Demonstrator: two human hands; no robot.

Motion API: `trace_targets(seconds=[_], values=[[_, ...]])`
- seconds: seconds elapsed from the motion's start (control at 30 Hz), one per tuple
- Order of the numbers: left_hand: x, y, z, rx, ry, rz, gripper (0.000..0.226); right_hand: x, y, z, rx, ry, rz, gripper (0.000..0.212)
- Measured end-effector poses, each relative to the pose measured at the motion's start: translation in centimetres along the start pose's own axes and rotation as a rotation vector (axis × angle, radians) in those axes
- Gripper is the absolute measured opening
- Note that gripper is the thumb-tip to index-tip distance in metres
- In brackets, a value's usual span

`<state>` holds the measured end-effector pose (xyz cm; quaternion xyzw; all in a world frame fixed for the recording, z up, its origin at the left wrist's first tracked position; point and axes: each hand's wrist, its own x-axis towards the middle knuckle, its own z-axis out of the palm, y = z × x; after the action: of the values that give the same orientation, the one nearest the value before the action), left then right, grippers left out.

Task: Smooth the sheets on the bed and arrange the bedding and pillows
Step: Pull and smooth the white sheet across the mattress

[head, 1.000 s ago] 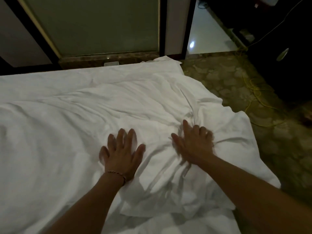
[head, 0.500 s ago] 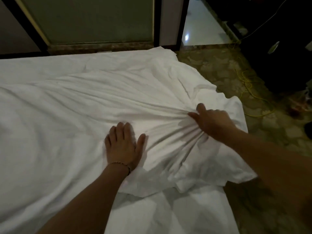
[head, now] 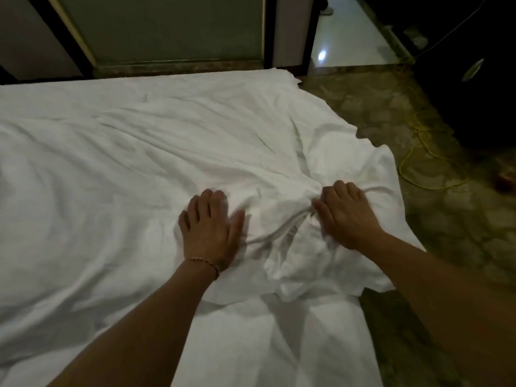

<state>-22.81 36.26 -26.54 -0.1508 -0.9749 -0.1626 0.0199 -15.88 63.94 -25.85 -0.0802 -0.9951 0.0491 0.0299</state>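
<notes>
A dim room: white bed point(head: 69, 275) on a mottled stone floor point(head: 458, 241), dark-framed panel point(head: 167, 26) along the far wall.

To the far right a pale tiled doorway point(head: 349, 43) catches a glint of light, and a yellow cord point(head: 418, 163) loops over the floor beside dark furniture. The white sheet point(head: 139, 152) covers the bed, its long axis running left to right, its loose corner spilling off the right edge toward the floor. My left hand point(head: 209, 227) lies flat on it near the middle, fingers straight and pointing away from me, a thin bracelet point(head: 205, 262) at the wrist. Just to the right, my right hand point(head: 343, 213) presses down with fingers curled into a bunch of cloth, creases fanning out from the thumb. A second layer lies near me under the bunched edge.
</notes>
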Motion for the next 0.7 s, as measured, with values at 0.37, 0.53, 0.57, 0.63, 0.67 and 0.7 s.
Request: trace_targets(seconds=[0.37, 0.53, 0.57, 0.63, 0.67, 0.7], values=[[-0.2, 8.7, -0.3, -0.027, 0.074, -0.165, 0.074, 1.2, 4.7, -6.7, -0.030, 0.026, -0.294, 0.054], [-1.1, 10.1, -0.6, 0.056, -0.004, -0.168, 0.066, 0.0, 7.3, -7.5, -0.110, -0.137, -0.273, 0.052], [-1.5, 9.9, -0.5, 0.093, -0.019, -0.160, 0.071, -0.6, 8.0, -7.0, -0.136, -0.148, -0.265, 0.051], [-2.2, 9.4, -0.3, 0.155, -0.043, -0.148, 0.077, -1.9, 8.1, -5.7, -0.153, -0.215, -0.228, 0.045], [-2.7, 9.0, 0.0, 0.170, -0.059, -0.148, 0.078, -2.4, 7.6, -5.0, -0.151, -0.247, -0.222, 0.043], [-3.1, 8.5, 0.2, 0.168, -0.072, -0.148, 0.077, -2.7, 7.3, -4.3, -0.136, -0.253, -0.235, 0.045]])
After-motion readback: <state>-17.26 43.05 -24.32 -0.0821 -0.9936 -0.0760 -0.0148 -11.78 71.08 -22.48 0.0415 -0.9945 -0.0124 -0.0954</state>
